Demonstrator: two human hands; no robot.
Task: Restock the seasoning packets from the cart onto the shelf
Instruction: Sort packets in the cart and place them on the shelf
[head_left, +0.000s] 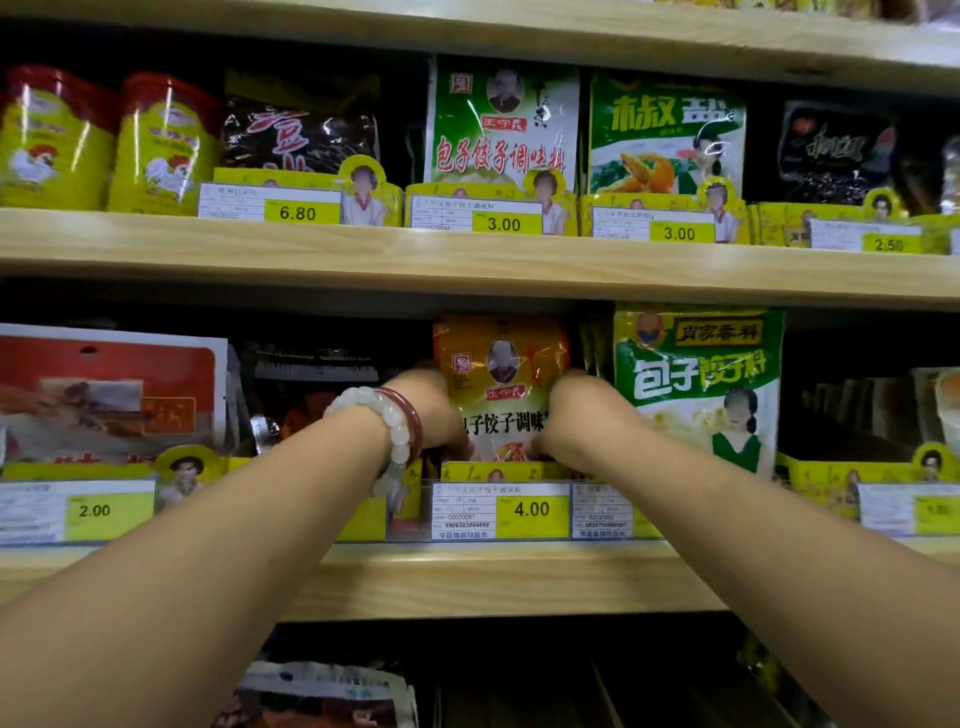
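Observation:
An orange-yellow seasoning packet (501, 364) stands upright in a yellow display tray (498, 472) on the middle shelf (493, 577), above a 4.00 price tag. My left hand (434, 413), with bead bracelets on the wrist, grips the packet's left edge. At the packet's right edge my right hand (574, 415) grips it too. Both hands' fingers reach behind or around the packet and are mostly hidden. The cart is out of view.
A green dumpling-seasoning packet (698, 384) stands close to the right, a red-and-white packet (109, 395) to the left. The upper shelf (467, 254) holds yellow tins (57, 140) and more packets. Dark packets (322, 696) lie on the shelf below.

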